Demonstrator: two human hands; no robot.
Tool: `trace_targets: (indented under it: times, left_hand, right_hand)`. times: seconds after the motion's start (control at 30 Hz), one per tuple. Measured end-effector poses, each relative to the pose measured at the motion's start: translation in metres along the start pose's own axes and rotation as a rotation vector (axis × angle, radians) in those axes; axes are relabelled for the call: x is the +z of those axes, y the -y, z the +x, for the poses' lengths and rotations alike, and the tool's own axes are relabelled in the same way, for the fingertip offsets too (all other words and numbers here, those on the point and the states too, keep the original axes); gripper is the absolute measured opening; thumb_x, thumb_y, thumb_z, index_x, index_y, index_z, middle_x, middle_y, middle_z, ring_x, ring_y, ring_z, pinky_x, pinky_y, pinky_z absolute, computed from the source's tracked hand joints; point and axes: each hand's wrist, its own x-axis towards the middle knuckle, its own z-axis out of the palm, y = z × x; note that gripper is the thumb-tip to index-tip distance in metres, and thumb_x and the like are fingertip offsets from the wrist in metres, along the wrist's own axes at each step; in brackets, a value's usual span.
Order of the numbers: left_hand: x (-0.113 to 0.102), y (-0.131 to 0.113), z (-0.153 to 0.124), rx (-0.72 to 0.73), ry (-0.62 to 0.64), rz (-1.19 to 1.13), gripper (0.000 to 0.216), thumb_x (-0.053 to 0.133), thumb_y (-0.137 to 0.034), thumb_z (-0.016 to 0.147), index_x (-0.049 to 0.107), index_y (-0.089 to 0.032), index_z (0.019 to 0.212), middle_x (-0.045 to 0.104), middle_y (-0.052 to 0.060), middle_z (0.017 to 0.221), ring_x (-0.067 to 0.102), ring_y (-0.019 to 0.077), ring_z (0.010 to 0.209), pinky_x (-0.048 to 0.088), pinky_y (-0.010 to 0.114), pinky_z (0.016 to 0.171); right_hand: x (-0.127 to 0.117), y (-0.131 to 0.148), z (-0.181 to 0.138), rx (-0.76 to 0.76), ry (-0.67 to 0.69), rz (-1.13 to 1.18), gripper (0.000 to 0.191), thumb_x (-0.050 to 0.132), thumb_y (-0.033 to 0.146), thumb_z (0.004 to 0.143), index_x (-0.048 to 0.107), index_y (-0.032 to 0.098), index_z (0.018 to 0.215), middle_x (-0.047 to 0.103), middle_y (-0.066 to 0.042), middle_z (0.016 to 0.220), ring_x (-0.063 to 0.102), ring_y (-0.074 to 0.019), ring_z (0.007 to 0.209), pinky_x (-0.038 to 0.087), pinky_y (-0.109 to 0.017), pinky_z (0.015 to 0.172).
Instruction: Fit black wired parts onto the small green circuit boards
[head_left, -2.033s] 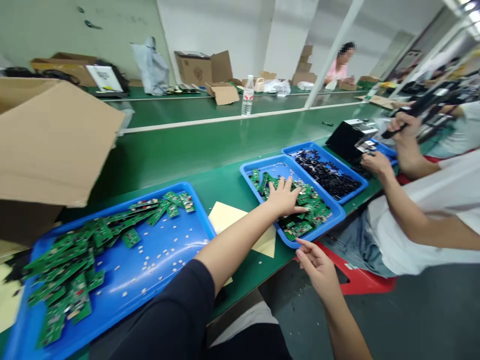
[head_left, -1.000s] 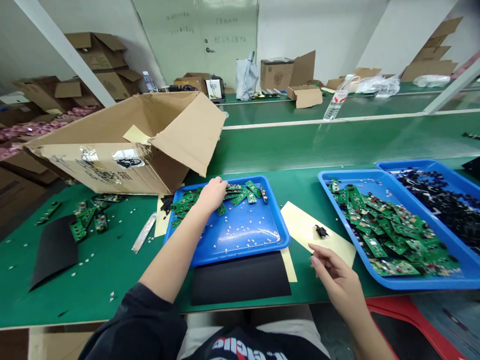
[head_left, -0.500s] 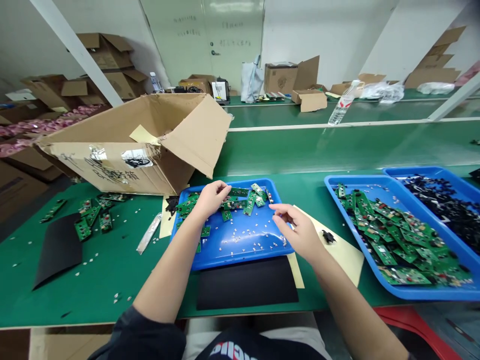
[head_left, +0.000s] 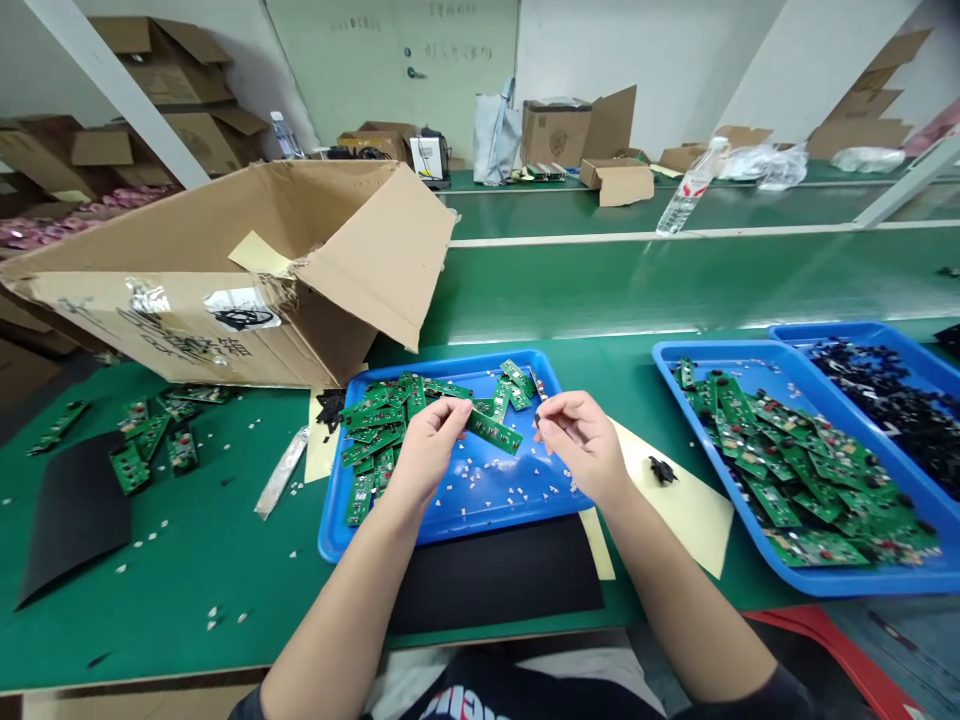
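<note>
My left hand [head_left: 429, 440] pinches a long green circuit board [head_left: 493, 431] and holds it just above the near blue tray [head_left: 450, 515]. My right hand [head_left: 577, 443] hovers close to the board's right end, fingers curled in a pinch on something I cannot make out. A heap of green boards [head_left: 379, 420] fills the tray's far left part, and small white bits lie scattered on its floor. A small black part [head_left: 661, 469] lies on a yellow sheet [head_left: 686, 510] to the right.
An open cardboard box [head_left: 225, 270] lies on its side at the left. A second blue tray [head_left: 757, 560] of green boards and a third [head_left: 795, 335] of black parts stand at right. Loose boards [head_left: 146, 435] and a black sheet [head_left: 67, 510] lie at left; another black sheet [head_left: 495, 575] lies before me.
My left hand has lifted one green board off the heap and drawn it toward me. My right hand has moved up beside that board's right end.
</note>
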Motion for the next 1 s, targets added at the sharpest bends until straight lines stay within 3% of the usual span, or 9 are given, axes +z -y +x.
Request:
trace_targets:
  times: [0.17,0.33,0.53,0.7,0.83,0.9,1.0]
  left_hand:
    - [0.012,-0.001,-0.015,-0.142,0.204,-0.065,0.027,0.066,-0.043,0.072,0.062,-0.017,0.079,0.056,-0.003,0.068,0.05,0.0098,0.062,0.041,0.022,0.063]
    - [0.019,0.001,-0.018,-0.089,0.319,-0.011,0.028,0.067,-0.042,0.072,0.065,-0.014,0.077,0.062,0.001,0.074,0.054,0.0115,0.07,0.043,0.023,0.068]
    - [0.013,0.004,-0.019,0.015,0.32,0.293,0.026,0.059,-0.039,0.079,0.065,-0.014,0.076,0.062,0.001,0.07,0.049,0.0098,0.057,0.037,0.022,0.055]
    - [0.013,0.006,-0.021,0.108,0.307,0.509,0.016,0.053,-0.03,0.082,0.061,-0.017,0.077,0.061,-0.002,0.069,0.046,0.0094,0.056,0.034,0.021,0.054]
    - [0.012,0.001,-0.021,0.133,0.251,0.479,0.016,0.053,-0.03,0.081,0.059,-0.017,0.074,0.06,-0.002,0.069,0.049,0.0106,0.06,0.037,0.021,0.056]
    - [0.012,0.0,-0.021,0.122,0.233,0.43,0.018,0.053,-0.032,0.081,0.06,-0.017,0.076,0.06,-0.001,0.07,0.05,0.0108,0.061,0.038,0.021,0.057]
    - [0.012,0.0,-0.019,0.084,0.274,0.363,0.021,0.056,-0.035,0.079,0.063,-0.016,0.077,0.061,0.0,0.07,0.05,0.0108,0.06,0.038,0.022,0.056]
  right_hand:
    - [0.003,-0.003,-0.003,0.05,0.155,-0.025,0.007,0.055,0.027,0.088,0.052,0.022,0.093,0.056,-0.001,0.083,0.057,-0.0116,0.065,0.048,-0.024,0.056]
    - [0.005,-0.006,-0.005,-0.041,0.215,-0.175,0.007,0.052,0.021,0.088,0.053,0.022,0.095,0.058,-0.002,0.087,0.058,-0.0128,0.073,0.051,-0.026,0.067]
    - [0.003,-0.003,-0.005,-0.1,0.332,-0.362,0.015,0.048,0.017,0.088,0.053,0.022,0.102,0.062,-0.003,0.09,0.06,-0.0143,0.075,0.051,-0.028,0.069]
    - [0.002,-0.005,-0.006,-0.033,0.362,-0.424,0.019,0.046,0.018,0.088,0.053,0.022,0.106,0.062,-0.005,0.089,0.061,-0.0151,0.076,0.053,-0.029,0.07]
    - [-0.001,-0.006,-0.005,0.043,0.192,-0.532,0.021,0.055,0.026,0.084,0.057,0.019,0.104,0.06,-0.007,0.091,0.057,-0.0143,0.064,0.052,-0.032,0.068]
    - [-0.001,-0.005,-0.004,0.056,0.214,-0.533,0.018,0.057,0.031,0.084,0.061,0.02,0.097,0.062,-0.007,0.093,0.057,-0.0144,0.064,0.052,-0.033,0.069]
    - [0.0,-0.001,-0.003,0.1,0.261,-0.487,0.016,0.053,0.032,0.086,0.064,0.02,0.085,0.065,-0.005,0.079,0.059,-0.0158,0.065,0.05,-0.031,0.066]
